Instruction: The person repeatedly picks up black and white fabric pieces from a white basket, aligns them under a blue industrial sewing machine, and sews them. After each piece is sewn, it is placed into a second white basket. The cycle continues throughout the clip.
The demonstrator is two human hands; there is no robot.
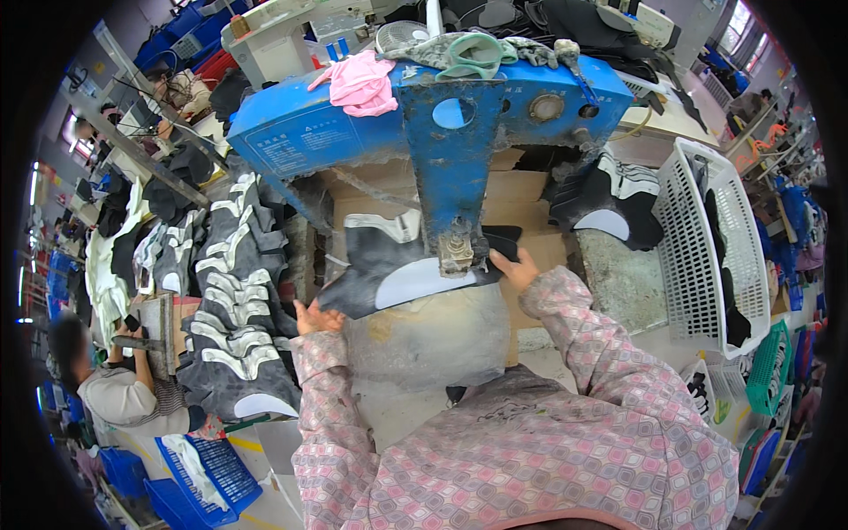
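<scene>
Shoe upper (402, 274), one black-and-white piece, is lying under the blue press machine (442, 132), its long axis running from about eight o'clock to two o'clock, the white curved edge facing six o'clock. Left hand (316, 318) is gripping its lower end at eight o'clock; right hand (515, 268) is pinching the far end at three o'clock. One stack of similar uppers (234, 300) is piling at nine o'clock; one white basket (707, 247) is sitting at three o'clock.

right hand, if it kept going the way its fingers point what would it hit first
The right hand already grips the black and white shoe upper. Straight on, up and left, it would likely meet the blue press machine's metal head first, though depth is unclear.
</scene>
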